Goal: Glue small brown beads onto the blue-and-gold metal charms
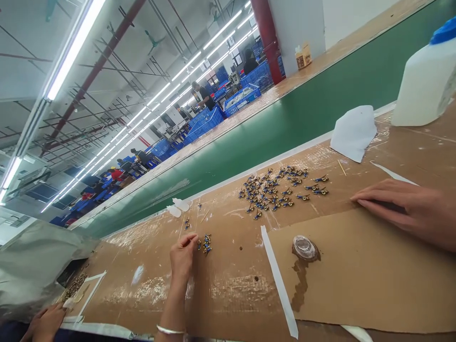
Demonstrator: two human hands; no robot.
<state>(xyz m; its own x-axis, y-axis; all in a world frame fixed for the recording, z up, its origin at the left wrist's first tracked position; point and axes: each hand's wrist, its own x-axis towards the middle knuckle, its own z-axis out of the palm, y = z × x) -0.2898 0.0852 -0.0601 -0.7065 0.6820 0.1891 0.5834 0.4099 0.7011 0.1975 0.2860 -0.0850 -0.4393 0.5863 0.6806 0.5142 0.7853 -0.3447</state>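
My left hand [184,254], with a bangle on the wrist, has its fingers pinched together at the edge of a small group of blue and gold figures [207,243]. One small figure [199,245] is at its fingertips. My right hand [406,206] lies low over the table at the right, fingers pressed together; whatever they hold, if anything, is too small to make out. Between the hands and farther back spreads a large pile of similar figures [267,190]. A small round dish [305,248] rests on a cardboard sheet [363,280] beside a wet stain.
Behind the brown table [149,256] runs a green belt [249,133]. White paper [354,133] and a blue-capped jug [423,80] stand at the right. Small white bottles [180,204] lie near the belt. Another person's hands [48,323] are at lower left.
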